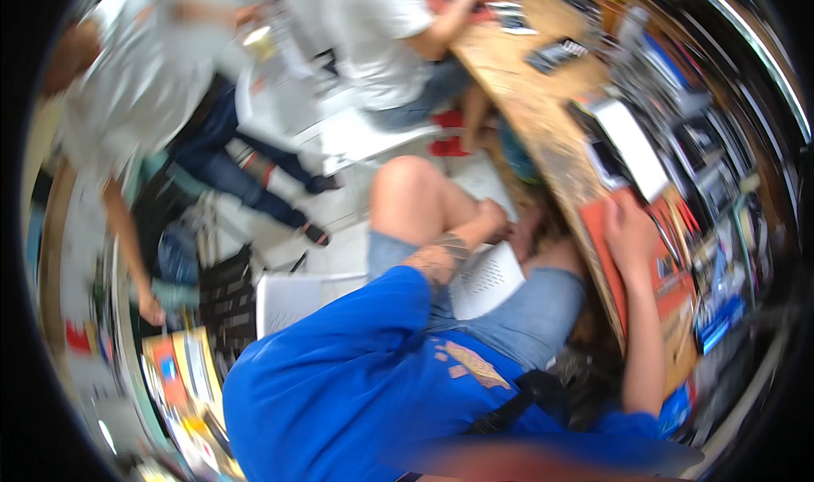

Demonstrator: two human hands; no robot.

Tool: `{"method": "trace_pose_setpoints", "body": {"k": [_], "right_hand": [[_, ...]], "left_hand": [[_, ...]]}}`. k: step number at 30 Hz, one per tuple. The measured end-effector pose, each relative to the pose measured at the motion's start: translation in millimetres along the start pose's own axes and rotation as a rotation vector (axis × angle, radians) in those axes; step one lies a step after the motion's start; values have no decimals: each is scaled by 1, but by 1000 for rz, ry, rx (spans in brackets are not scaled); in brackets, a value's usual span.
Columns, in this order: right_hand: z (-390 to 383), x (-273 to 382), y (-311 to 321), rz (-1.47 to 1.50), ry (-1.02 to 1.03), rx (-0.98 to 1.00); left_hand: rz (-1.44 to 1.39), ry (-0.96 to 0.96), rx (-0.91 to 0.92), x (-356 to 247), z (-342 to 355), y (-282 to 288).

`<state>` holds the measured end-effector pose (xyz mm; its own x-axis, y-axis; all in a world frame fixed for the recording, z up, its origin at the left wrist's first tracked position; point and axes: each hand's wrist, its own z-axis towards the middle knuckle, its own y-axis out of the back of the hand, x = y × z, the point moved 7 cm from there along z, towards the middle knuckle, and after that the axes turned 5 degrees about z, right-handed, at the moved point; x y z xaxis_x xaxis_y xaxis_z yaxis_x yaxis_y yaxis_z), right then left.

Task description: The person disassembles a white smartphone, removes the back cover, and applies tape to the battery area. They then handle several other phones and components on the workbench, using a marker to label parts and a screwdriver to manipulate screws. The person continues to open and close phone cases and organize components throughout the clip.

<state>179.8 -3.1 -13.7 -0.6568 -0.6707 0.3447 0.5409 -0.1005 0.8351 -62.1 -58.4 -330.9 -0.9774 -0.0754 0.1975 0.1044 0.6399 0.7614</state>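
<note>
My left hand (495, 221) is above the gap between my bare knees, with the forearm across my lap. Its fingers are blurred, and I cannot make out anything in them. Below that hand, between my thighs, is a white surface with rows of small dark slots (488, 284). My right hand (632, 228) is over an orange-red mat (599, 219) on the wooden workbench (543, 134). Motion smears its fingers too. Close beside it, thin tool-like items (666, 234) lie on the mat.
A white tablet-like panel (632, 147) and a dark phone-like device (556, 54) lie on the bench. Cluttered tools and parts line its right side (721, 202). A person in white (377, 41) sits ahead; another (153, 83) leans at left. A black crate (227, 300) stands on the left.
</note>
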Motion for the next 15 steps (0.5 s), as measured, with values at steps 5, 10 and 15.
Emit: {"method": "trace_pose_setpoints", "body": {"k": [5, 10, 15], "right_hand": [[1, 3, 1, 30, 104, 3], [5, -16, -10, -59, 27, 172], [10, -26, -13, -88, 0, 189]], "left_hand": [[-25, -140, -87, 1, -25, 25], [-327, -289, -57, -6, -72, 45], [-515, -347, -55, -4, -103, 54]]}}
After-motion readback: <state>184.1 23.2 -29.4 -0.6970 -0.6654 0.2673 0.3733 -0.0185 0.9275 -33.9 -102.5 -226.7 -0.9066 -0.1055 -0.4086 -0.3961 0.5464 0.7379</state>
